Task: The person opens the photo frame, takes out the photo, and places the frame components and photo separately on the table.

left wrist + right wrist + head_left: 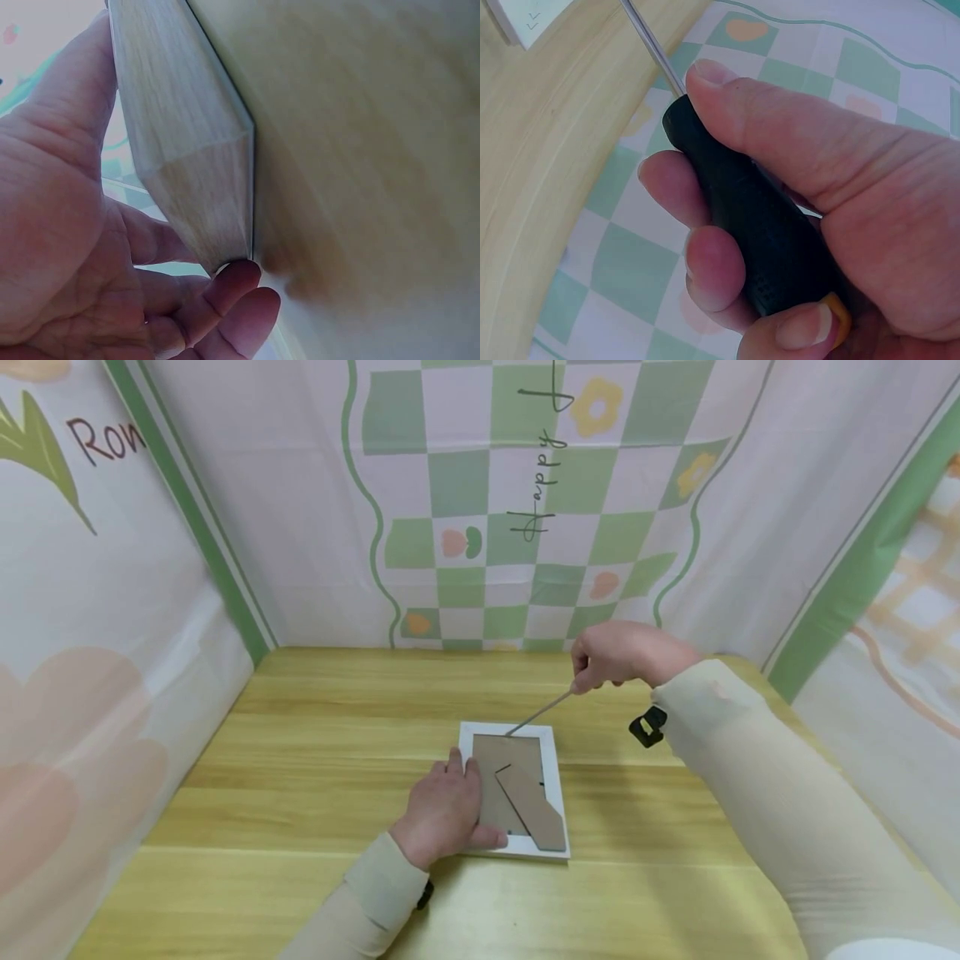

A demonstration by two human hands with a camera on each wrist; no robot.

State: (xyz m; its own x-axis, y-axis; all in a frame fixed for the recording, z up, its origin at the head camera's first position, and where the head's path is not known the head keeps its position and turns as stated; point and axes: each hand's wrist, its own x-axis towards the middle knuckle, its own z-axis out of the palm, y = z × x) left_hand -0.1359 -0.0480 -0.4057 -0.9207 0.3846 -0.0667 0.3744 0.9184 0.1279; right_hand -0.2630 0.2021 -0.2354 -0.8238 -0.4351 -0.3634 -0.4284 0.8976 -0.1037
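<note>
On the wood-grained bench (300,752), just below the middle of the head view, a picture frame (551,768) lies face down. Its border is white, smooth and rectangular, with 4 straight sides meeting at mitred corners; close up in the left wrist view, its edge is bevelled and glossy. Inside the border sits a flat, matt, tan backing board (521,752), with an angular stand flap (538,806) set slantwise across it, outlined by dark lines along 2 of its edges and reaching over the lower right corner of the border. 2 small dark fittings show at the board's rim.

The left hand (444,806) rests spread along the frame's left side, fingers extended and thumb laid across the lower border. The right hand (622,652) curls round the ribbed, dark, bulging handle of a screwdriver (757,217), which has a yellow patch near its end; its slim metal shaft slants down to the board's top edge.

Pale cream sleeves (738,735) cover both arms, and a black strap piece (648,727) hangs at the right wrist. Behind the bench rises a softly creased cloth (517,485), printed with green and white checks, flowers and lettering.
</note>
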